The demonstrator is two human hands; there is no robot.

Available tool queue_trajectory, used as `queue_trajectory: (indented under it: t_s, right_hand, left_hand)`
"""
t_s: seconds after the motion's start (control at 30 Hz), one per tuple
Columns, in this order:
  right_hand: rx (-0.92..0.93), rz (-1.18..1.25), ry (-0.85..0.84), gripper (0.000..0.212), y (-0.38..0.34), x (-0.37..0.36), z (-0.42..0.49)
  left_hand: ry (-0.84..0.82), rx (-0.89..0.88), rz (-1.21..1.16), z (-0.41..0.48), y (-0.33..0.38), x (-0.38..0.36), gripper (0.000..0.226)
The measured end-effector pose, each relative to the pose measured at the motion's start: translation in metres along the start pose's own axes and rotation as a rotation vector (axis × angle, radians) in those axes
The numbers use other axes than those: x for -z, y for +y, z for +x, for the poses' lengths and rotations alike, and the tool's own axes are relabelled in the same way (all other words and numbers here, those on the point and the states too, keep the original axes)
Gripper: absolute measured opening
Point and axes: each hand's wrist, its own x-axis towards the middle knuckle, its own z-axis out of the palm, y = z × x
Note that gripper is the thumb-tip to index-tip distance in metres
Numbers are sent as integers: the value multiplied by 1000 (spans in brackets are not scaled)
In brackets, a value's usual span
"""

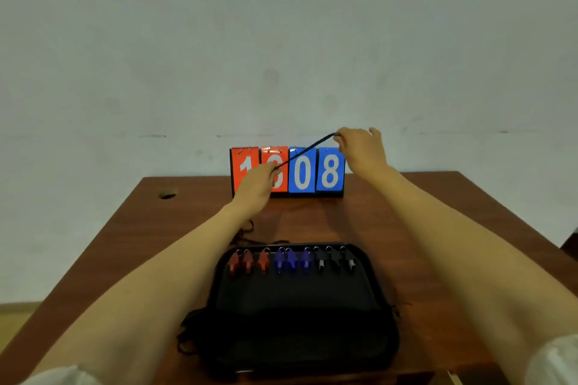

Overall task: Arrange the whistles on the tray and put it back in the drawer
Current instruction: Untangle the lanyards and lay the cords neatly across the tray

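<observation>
A dark cord (305,150) is held stretched taut between two raised hands above the far end of a brown wooden table (422,228). The left hand (258,180) is closed around the lower end of the cord, in front of the red cards of a flip scoreboard (330,170), while the right hand (361,148) is pinched shut on the upper end, just above the scoreboard's blue cards. The scoreboard is stood at the back edge of the table, against a pale wall (281,40), and the digits 1, 0 and 8 can be read on it; the second digit is partly hidden by the left hand. Nearer the person, a black tray (297,297) is laid on the table between the forearms. A row of whistles (291,261) is lined up along the tray's far edge: three red on the left, three blue in the middle, three black on the right, each with a small ring at its far end. Loose dark cords are seen spilling over the tray's left and right near corners and beyond its far left corner. What is attached to the stretched cord cannot be told.
</observation>
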Motion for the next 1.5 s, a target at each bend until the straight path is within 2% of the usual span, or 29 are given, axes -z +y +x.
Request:
queue_trajectory:
  t_s: [0.17,0.23,0.3,0.4,0.47,0.57,0.63,0.73,0.93,1.03,1.33,1.47,1.5]
  right_hand:
    - [18,-12,57,33,5,55,-8]
    - [19,-57,42,42,4,69,-15]
    - [3,-85,10,52,2,78,-23]
    - [3,-80,21,54,1,82,-38]
    - [-6,-33,70,45,0,83,-48]
    - [-40,76,113,18,1,80,-64]
    - [-32,94,79,14,4,78,-73]
    - [-42,67,5,14,10,74,-91]
    - [-113,21,-98,15,22,48,-137]
    - [-148,10,-144,17,30,38,-158]
    - [-239,-34,-343,19,45,5,-219]
    - [-280,-24,-413,21,50,-6,-236]
    - [-283,-24,-425,21,50,-7,-239]
  left_hand:
    - [78,-66,167,-14,31,53,38]
    - [96,-100,204,-22,36,69,39]
    - [81,-115,219,-33,37,81,40]
    - [40,-179,300,-50,31,93,41]
    - [38,-192,354,-59,27,98,42]
    - [69,-108,257,-70,24,105,38]
    - [73,-69,195,-78,19,106,27]
    - [-16,-84,210,-92,7,106,19]
    - [-52,-80,373,-119,-19,89,33]
    - [-144,-30,518,-129,-36,78,35]
    - [-307,110,422,-168,-70,39,41]
    - [-208,216,319,-174,-78,29,3]
    - [-200,218,331,-175,-78,29,6]
